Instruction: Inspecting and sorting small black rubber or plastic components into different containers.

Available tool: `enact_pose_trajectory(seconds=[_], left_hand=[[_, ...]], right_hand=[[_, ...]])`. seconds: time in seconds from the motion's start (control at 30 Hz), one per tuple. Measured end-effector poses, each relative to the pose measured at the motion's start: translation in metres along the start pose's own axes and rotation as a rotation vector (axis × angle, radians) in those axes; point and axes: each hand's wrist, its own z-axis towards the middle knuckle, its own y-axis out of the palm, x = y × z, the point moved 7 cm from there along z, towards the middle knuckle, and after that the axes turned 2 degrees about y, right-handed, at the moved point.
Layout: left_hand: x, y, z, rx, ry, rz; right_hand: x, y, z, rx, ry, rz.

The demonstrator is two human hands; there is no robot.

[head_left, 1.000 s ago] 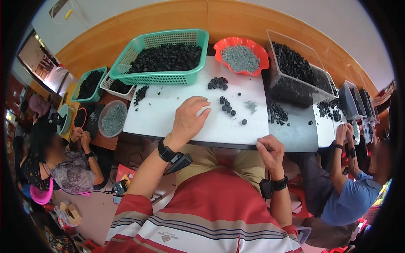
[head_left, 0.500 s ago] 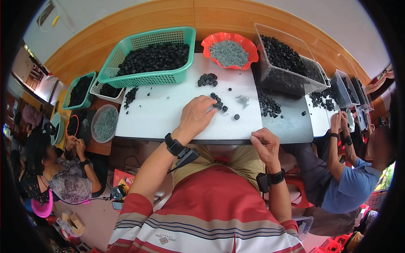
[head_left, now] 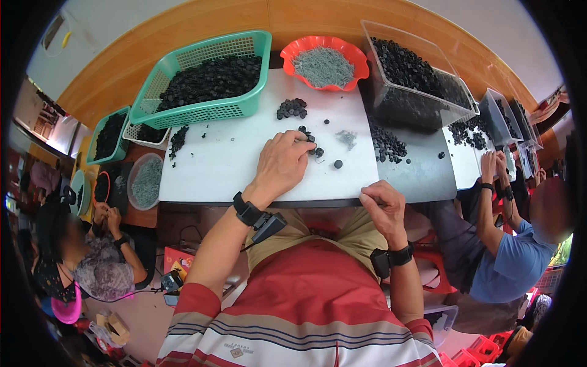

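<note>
On the white board (head_left: 244,165) my left hand (head_left: 282,162) has its fingers bent and drawn together at a small cluster of black round parts (head_left: 318,152). A part seems to sit at its fingertips, partly covered by them. My right hand (head_left: 386,207) hovers at the board's near right edge, thumb against curled fingers; anything between them is too small to see. One loose black round part (head_left: 338,164) lies right of the cluster, and another (head_left: 326,122) beyond it. A heap of black parts (head_left: 291,109) and a small pile of grey bits (head_left: 347,139) are farther back.
A green basket (head_left: 202,113) of black parts, a red scalloped bowl (head_left: 361,67) of grey bits and a clear bin (head_left: 406,113) line the back. Loose parts (head_left: 386,147) lie on the dark surface at right. Co-workers sit left (head_left: 101,266) and right (head_left: 516,251).
The view has shifted slightly, so the table's things sit a little more to the left and higher. My left fingers still work at the cluster; my right hand stays by the edge.
</note>
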Motion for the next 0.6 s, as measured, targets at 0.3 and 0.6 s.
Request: enact_pose_trajectory(seconds=[0.3, 0.6], left_hand=[[0.008, -0.002, -0.004, -0.032, 0.015, 0.017], [0.005, 0.002, -0.005, -0.052, 0.007, -0.014]], right_hand=[[-0.003, 0.0, 0.0, -0.003, -0.008, 0.053], [-0.017, -0.006, 0.026, -0.035, 0.004, -0.079]])
